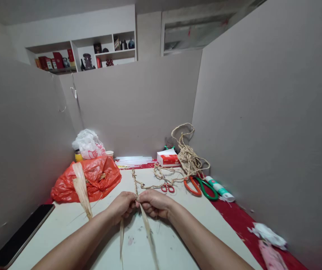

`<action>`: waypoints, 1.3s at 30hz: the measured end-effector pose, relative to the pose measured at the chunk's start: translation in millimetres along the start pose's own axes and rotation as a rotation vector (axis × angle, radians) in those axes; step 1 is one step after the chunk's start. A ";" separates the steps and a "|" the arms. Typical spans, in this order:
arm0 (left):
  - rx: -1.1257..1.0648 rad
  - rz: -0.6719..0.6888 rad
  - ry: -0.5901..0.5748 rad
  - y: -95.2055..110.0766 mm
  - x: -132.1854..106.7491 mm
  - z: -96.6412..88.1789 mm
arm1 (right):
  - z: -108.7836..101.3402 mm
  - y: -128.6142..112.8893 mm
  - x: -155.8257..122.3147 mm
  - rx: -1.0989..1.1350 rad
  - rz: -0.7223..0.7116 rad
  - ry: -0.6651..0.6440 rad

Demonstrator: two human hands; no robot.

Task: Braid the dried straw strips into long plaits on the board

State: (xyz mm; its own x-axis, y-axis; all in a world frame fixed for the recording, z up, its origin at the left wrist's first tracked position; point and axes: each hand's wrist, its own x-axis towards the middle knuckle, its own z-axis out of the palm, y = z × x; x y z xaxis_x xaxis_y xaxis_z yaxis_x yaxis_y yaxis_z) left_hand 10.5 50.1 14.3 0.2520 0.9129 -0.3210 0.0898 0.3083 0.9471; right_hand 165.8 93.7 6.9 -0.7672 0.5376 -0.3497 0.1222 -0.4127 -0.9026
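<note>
My left hand [123, 205] and my right hand [154, 202] meet at the middle of the white table [194, 221], both pinched closed on pale dried leaf strips [146, 225]. The loose strip ends hang down toward me below the hands. From the pinch a braided straw cord [135, 179] runs away across the table to a tangled pile of the same cord [187, 159] at the back right.
A red plastic bag [93, 176] with dried leaves sticking out lies at the left, a white bag [88, 144] behind it. Small red scissors [168, 187], large orange and green scissors [200, 186], a glue tube [220, 188], a red-white box [168, 158] and a phone [23, 236] lie about.
</note>
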 end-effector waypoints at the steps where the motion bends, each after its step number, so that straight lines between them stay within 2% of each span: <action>1: 0.034 0.000 -0.005 0.4 0.1 -2.4 | -0.2 -0.1 0.0 -0.068 -0.017 0.020; 9: 0.191 0.018 0.032 -9.8 5.4 -13.3 | 4.8 6.4 5.3 -0.653 -0.151 0.297; 13: 0.208 0.042 0.023 -15.8 8.9 -17.5 | 6.7 7.0 4.2 -0.837 -0.189 0.337; 18: 0.153 -0.046 -0.025 -10.2 8.4 -17.5 | 12.4 3.7 -1.2 -1.039 -0.167 0.383; 23: 0.198 -0.051 0.009 -9.0 8.8 -15.4 | 20.8 -0.1 -5.4 -1.209 -0.129 0.464; 28: 0.236 0.045 0.059 -16.2 8.5 -13.3 | 16.3 -0.2 -8.7 -1.223 -0.136 0.450; 33: 0.269 0.072 0.094 -18.9 7.6 -11.2 | 14.5 -3.3 -9.7 -1.104 -0.150 0.445; 39: 0.195 0.065 0.053 -18.3 7.9 -12.2 | 29.8 4.0 -4.1 -0.828 0.008 0.331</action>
State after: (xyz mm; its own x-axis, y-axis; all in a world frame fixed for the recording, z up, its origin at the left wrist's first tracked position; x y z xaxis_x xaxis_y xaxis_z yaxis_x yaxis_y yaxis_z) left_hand -0.9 54.9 -5.5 0.2131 0.9436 -0.2533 0.2611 0.1948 0.9454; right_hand 150.7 68.0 12.2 -0.5587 0.7748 -0.2959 0.6412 0.1771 -0.7467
